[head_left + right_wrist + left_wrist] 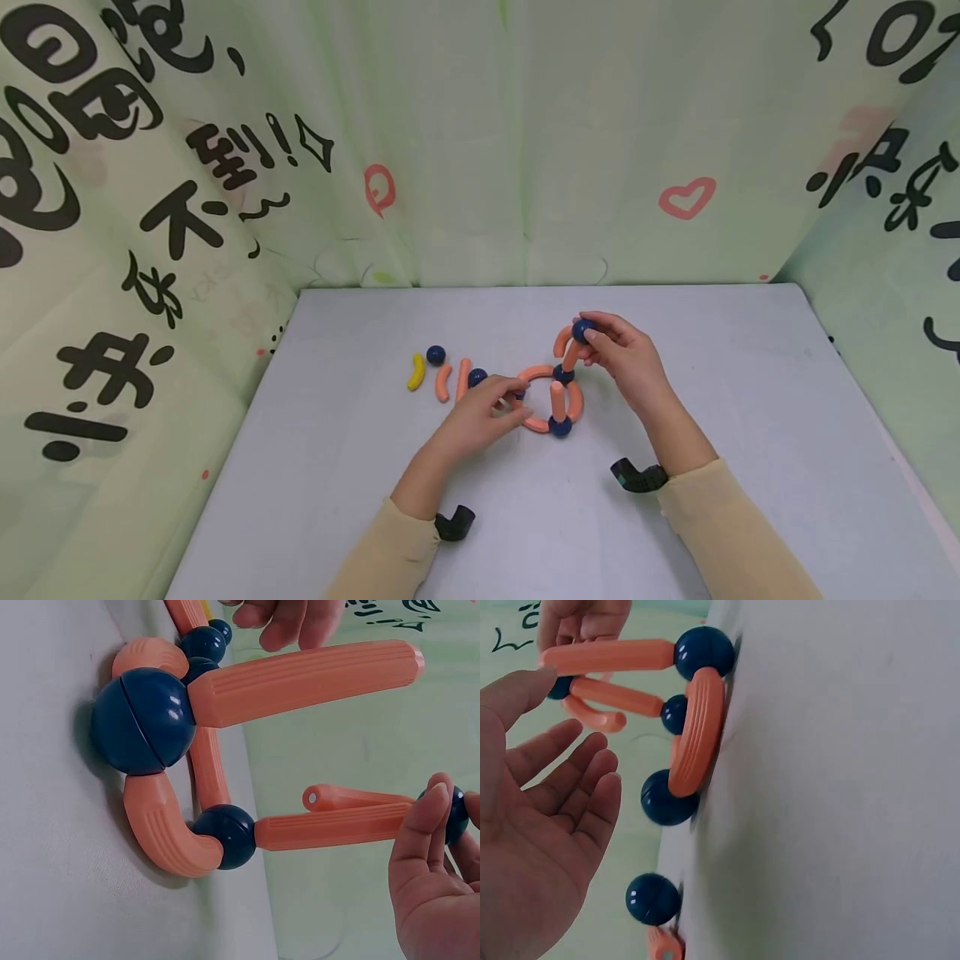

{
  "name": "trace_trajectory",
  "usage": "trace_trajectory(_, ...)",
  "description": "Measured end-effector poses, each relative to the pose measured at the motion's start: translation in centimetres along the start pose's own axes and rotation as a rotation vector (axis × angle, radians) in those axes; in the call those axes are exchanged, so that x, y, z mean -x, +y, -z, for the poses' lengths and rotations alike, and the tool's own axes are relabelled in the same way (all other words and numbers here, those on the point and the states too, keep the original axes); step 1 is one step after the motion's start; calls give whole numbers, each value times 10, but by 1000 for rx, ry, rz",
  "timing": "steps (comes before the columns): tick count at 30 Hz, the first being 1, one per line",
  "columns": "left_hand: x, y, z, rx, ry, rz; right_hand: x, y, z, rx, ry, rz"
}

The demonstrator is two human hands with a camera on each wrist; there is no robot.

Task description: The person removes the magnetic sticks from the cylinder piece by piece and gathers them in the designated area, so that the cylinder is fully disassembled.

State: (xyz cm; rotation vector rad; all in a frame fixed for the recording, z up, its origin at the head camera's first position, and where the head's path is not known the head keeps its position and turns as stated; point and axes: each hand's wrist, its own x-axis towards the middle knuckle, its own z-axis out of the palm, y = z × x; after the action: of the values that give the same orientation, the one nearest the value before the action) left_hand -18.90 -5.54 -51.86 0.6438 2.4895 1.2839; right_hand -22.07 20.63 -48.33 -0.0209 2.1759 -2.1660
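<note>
On the table stands a magnetic-looking build: a ring of curved orange rods (537, 372) joined by blue balls. A straight orange rod (307, 682) rises from the front blue ball (559, 427). Behind it, another straight rod (330, 827) leads from the back ball (229, 836) up to a top blue ball (582, 331). My right hand (626, 354) pinches that top ball between thumb and fingers. A curved orange rod (592, 716) hangs off the same ball. My left hand (480, 417) is beside the ring's left side, fingers loosely spread, holding nothing.
Left of the build lie a yellow curved rod (416, 372), a loose blue ball (436, 356), a short curved orange rod (443, 382), a straight orange rod (463, 379) and another blue ball (477, 377). A printed curtain (585, 150) hangs behind the white table (750, 375).
</note>
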Motion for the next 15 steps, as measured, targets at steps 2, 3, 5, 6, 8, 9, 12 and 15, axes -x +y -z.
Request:
trace_trajectory(2,-4,3,-7,13,-27,-14,0,0,0,-12,-10,7)
trace_trajectory(3,-6,4,-10,13,-39,-21,1,0,0,-14,-9,5)
trace_trajectory(5,-10,6,-15,6,-58,-31,1,0,0,-14,-8,2)
trace_trajectory(6,-13,7,-18,5,-69,-30,1,0,0,-8,-6,1)
trace_trajectory(8,-17,9,-23,-7,-88,-30,1,0,-1,-1,4,-7)
trace_trajectory(9,-19,10,-25,-14,-96,-29,0,0,-1,6,9,-10)
trace_trajectory(12,-24,11,-32,-25,-113,-47,0,0,-1,10,19,-18)
trace_trajectory(15,-28,11,-37,-48,-108,-66,0,0,0,5,14,-15)
